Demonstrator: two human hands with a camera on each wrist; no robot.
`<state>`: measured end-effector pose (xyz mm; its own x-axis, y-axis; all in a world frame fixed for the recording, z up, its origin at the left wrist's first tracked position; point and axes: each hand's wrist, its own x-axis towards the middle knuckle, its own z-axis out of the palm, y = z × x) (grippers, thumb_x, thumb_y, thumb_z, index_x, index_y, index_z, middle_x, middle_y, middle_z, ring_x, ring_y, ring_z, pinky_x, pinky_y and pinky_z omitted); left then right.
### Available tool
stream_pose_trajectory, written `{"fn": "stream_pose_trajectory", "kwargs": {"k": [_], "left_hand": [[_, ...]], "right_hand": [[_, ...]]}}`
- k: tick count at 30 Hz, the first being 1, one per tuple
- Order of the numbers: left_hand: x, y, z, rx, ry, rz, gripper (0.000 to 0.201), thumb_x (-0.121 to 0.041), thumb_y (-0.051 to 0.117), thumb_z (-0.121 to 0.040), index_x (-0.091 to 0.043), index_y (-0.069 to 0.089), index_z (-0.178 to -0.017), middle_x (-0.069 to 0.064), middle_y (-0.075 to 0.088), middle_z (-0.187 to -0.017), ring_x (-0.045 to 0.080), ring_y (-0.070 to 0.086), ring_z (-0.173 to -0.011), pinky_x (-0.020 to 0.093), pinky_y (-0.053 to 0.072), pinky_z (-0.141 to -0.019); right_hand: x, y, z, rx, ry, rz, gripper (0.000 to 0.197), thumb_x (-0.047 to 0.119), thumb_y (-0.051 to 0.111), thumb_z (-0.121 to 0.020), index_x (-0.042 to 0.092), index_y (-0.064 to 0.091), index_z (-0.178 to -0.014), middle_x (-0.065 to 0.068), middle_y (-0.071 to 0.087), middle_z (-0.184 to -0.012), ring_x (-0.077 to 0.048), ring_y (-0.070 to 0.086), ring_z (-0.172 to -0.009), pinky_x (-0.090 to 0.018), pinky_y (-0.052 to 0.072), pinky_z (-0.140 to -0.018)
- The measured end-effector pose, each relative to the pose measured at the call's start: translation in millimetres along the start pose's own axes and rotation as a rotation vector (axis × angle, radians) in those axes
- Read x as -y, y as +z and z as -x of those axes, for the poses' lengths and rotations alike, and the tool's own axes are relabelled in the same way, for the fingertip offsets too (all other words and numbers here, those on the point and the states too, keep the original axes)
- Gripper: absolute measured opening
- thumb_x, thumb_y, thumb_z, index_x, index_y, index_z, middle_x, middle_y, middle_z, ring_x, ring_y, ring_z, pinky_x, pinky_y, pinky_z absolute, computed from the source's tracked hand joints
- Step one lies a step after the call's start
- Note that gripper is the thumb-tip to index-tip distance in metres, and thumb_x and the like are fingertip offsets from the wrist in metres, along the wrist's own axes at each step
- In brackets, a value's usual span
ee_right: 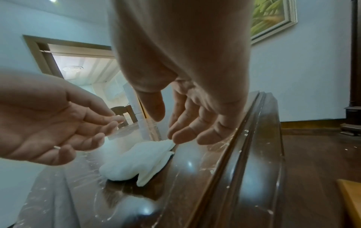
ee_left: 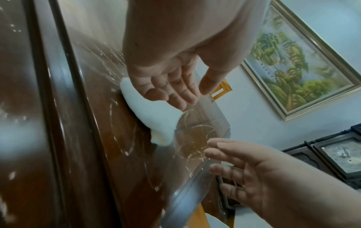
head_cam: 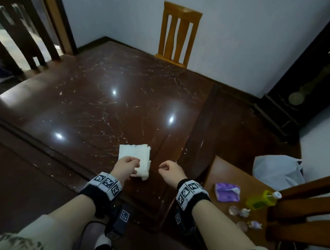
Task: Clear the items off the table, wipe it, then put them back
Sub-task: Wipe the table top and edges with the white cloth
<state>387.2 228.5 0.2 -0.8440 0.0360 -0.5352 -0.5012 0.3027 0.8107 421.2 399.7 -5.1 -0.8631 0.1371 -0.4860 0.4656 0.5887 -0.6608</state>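
Note:
A folded white cloth (head_cam: pixel 135 156) (ee_left: pixel 150 114) (ee_right: pixel 140 160) lies flat on the glossy, scratched dark-brown table (head_cam: pixel 102 98), near its front right edge. My left hand (head_cam: pixel 128 166) (ee_left: pixel 175 86) (ee_right: pixel 58 126) hovers just over the cloth's near side. Its fingers are relaxed and it holds nothing. My right hand (head_cam: pixel 169 169) (ee_left: pixel 244 166) (ee_right: pixel 185 120) hangs a little to the right of the cloth. It is loosely curled and empty, with its fingertips close to the cloth's corner. Apart from the cloth, the tabletop carries only white streaks and crumbs.
On a light wooden seat (head_cam: pixel 233 177) to my right lie a purple packet (head_cam: pixel 227 192), a yellow-green bottle (head_cam: pixel 261 200), small figurines (head_cam: pixel 244 212) and a white plastic bag (head_cam: pixel 276 172). A wooden chair (head_cam: pixel 178 33) stands at the table's far side. A dark chair (head_cam: pixel 18 26) stands at the left.

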Motion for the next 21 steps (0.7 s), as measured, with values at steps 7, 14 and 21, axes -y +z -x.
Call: {"fn": "stream_pose_trajectory", "kwargs": {"k": [7,14,21], "left_hand": [[-3,-76,-53,0.13,-0.037,-0.083,0.014,-0.017,0.048,-0.096,-0.015,0.061,-0.102,-0.001,0.062,-0.087,0.012,0.054,-0.067,0.023,0.037,-0.05],[-1,-104,-73,0.253,-0.04,-0.191,0.015,-0.019,0.048,-0.093,-0.022,0.062,-0.099,-0.002,0.065,-0.095,0.011,0.057,-0.073,0.023,0.039,-0.055],[-22,-92,-77,0.406,-0.171,-0.021,0.03,-0.044,0.059,-0.088,-0.023,0.058,-0.108,0.002,0.065,-0.107,0.019,0.064,-0.091,0.034,0.052,-0.075]], "right_hand": [[43,57,-35,-0.034,0.239,0.065,0.027,0.033,0.049,-0.094,0.016,0.055,-0.114,0.001,0.062,-0.099,-0.016,0.06,-0.083,-0.029,0.045,-0.078],[65,77,-39,-0.115,0.304,0.028,0.005,0.019,0.049,-0.089,0.016,0.052,-0.091,0.003,0.057,-0.079,-0.012,0.055,-0.063,-0.025,0.043,-0.058],[104,66,-40,-0.248,0.011,-0.268,0.017,0.018,0.058,-0.087,0.024,0.051,-0.072,0.006,0.053,-0.075,-0.014,0.05,-0.076,-0.024,0.041,-0.065]]}}
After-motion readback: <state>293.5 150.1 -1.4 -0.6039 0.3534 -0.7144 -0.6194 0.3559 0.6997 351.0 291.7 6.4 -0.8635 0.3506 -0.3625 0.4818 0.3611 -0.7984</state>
